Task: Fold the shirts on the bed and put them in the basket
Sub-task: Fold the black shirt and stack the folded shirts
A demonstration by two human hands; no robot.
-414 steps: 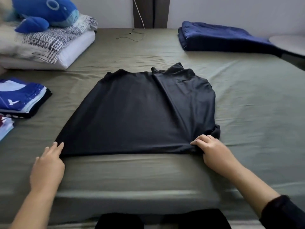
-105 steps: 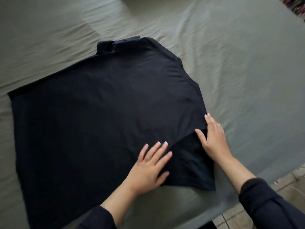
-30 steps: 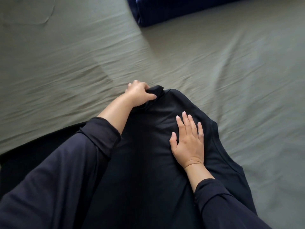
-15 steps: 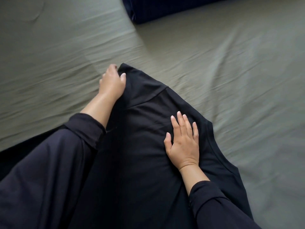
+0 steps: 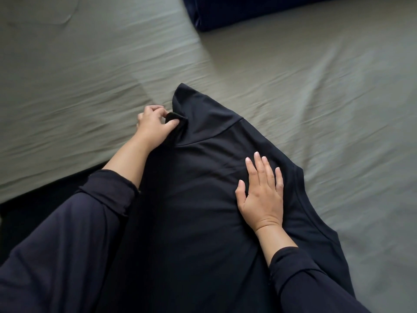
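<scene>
A black shirt [image 5: 203, 181] lies spread on the grey-green bed sheet [image 5: 327, 91], its collar end pointing away from me. At the shirt's left side near the collar, my left hand [image 5: 152, 125] pinches a small fold of the fabric between thumb and fingers. My right hand [image 5: 261, 190] lies flat on the shirt's right half with fingers straight, pressing it down. My dark sleeves hide much of the shirt's lower left part. No basket is in view.
A folded dark blue blanket [image 5: 237, 10] lies at the far edge of the bed, top centre. Bare wrinkled sheet stretches to the left and right of the shirt.
My left hand has moved from the collar tip down to the shirt's left edge and now pinches a fold there. The right hand stays pressed flat on the shirt.
</scene>
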